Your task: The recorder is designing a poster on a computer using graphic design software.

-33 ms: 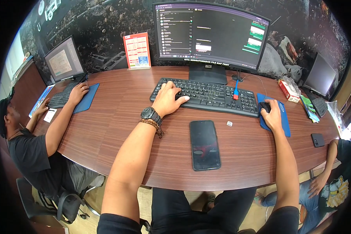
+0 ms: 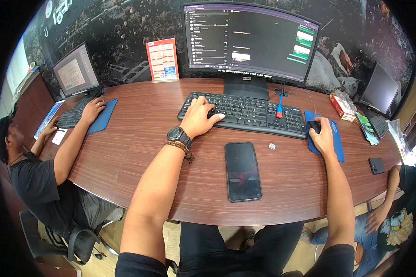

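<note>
My left hand [image 2: 199, 116] rests on the left end of a black keyboard [image 2: 249, 119], fingers over the keys and thumb stretched out to the right. On that wrist are a black watch [image 2: 179, 135] and a brown bead bracelet. My right hand [image 2: 323, 138] is closed around a black computer mouse [image 2: 315, 126] on a blue mouse pad [image 2: 338, 147]; my fingers partly cover the mouse. Between my forearms a dark smartphone [image 2: 243, 171] lies face up on the desk. A small pale, square-looking piece [image 2: 272, 146] lies between phone and mouse pad.
Behind the keyboard stands a wide monitor [image 2: 249, 39]; a red-and-blue cable plug [image 2: 279, 111] lies across the keys. A desk calendar [image 2: 162, 60] stands to its left. A co-worker [image 2: 37, 175] types at the left; another person [image 2: 404, 207] sits at right beside a second phone [image 2: 376, 165].
</note>
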The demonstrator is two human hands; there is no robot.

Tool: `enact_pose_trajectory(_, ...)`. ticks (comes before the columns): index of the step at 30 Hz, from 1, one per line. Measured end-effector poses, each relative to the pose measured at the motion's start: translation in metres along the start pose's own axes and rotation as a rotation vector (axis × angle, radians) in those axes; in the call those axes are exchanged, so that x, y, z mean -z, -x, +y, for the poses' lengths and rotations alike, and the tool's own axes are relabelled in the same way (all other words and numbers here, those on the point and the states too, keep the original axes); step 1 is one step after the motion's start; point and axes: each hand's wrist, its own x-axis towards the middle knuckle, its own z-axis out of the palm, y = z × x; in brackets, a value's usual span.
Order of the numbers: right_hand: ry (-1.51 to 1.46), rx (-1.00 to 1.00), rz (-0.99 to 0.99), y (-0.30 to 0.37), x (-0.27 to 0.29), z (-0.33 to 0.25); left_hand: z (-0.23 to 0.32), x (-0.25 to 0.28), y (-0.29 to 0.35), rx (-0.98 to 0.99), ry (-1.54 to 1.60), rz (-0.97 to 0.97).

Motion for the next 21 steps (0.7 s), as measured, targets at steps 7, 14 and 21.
enact_pose_trajectory(7, 0.010, 0.046, 0.009, 0.0000, -0.0005, 0.0012, -0.0014, -0.0009, -0.0004, -0.009, -0.003, 0.006)
enact_pose_trajectory(14, 0.021, 0.026, 0.006, 0.0002, -0.0018, 0.0061, -0.0001, -0.0010, -0.0010, -0.006, -0.008, -0.005)
enact_pose_trajectory(21, 0.007, -0.001, -0.002, -0.0002, -0.0005, -0.0011, 0.0003, 0.0004, -0.0001, 0.015, -0.008, -0.012)
